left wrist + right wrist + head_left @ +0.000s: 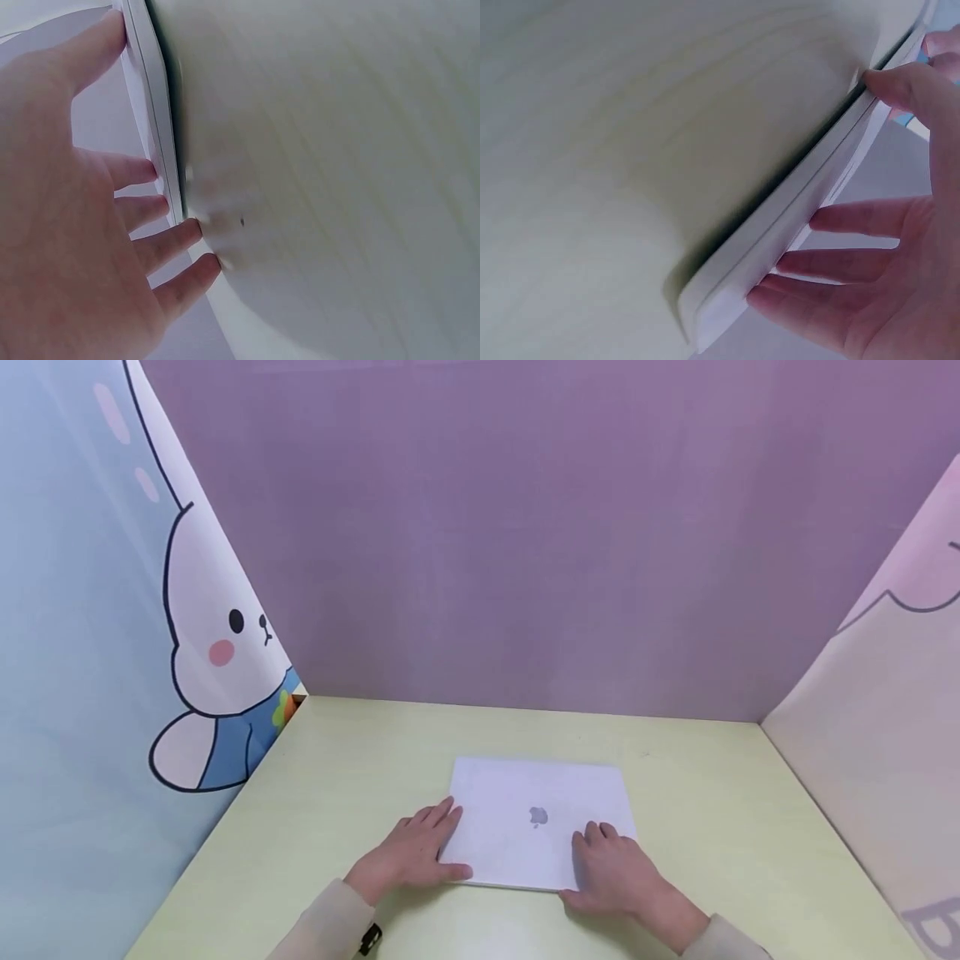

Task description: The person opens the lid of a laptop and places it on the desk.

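A closed silver laptop with a dark apple logo on its lid lies flat on the table. My left hand is spread at its left side, fingertips along the edge and thumb over the front left corner. In the left wrist view the fingers are extended and apart. Over the right part of the lid rests my right hand, its thumb at the front edge. The right wrist view shows that thumb low at the laptop's edge, with the other fingers straight against the lid.
The pale yellow table reaches back to a purple wall. A blue panel with a cartoon rabbit borders the left side, and a pale pink and cream panel the right. A small black object shows by the left sleeve.
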`<state>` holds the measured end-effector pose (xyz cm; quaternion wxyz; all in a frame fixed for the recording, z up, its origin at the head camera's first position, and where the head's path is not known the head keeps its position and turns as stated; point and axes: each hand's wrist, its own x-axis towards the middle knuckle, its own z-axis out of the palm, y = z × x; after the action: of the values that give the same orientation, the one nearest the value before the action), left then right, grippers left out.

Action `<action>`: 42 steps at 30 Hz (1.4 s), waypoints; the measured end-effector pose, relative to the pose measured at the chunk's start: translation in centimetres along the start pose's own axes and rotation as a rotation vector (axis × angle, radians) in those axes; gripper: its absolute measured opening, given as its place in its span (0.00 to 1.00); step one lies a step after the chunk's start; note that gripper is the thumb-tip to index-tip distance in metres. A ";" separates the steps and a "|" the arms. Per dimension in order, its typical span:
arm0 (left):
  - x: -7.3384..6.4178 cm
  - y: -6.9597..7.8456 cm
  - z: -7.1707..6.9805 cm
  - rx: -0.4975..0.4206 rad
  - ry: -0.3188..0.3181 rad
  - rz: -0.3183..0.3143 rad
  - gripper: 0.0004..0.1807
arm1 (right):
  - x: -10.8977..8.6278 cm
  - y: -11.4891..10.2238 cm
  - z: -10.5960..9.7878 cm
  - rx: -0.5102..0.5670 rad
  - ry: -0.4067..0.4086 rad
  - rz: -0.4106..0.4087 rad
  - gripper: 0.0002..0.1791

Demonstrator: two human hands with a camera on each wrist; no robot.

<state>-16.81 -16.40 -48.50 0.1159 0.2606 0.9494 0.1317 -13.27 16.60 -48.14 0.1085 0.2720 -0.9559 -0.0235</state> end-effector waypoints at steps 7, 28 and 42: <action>-0.1 0.0 0.4 0.007 -0.009 -0.015 0.54 | 0.0 -0.9 0.6 -0.063 0.001 0.008 0.43; 0.1 -0.3 0.6 -0.082 -0.012 -0.030 0.55 | 0.0 0.3 1.7 -0.169 0.140 -0.140 0.40; -0.8 -1.0 0.4 -0.099 0.042 0.050 0.64 | 0.0 0.5 1.3 -0.136 0.193 -0.163 0.37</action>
<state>-16.44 -17.55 -49.06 0.1056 0.2753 0.9371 0.1868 -13.84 17.00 -49.31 0.2159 0.3417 -0.9119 -0.0706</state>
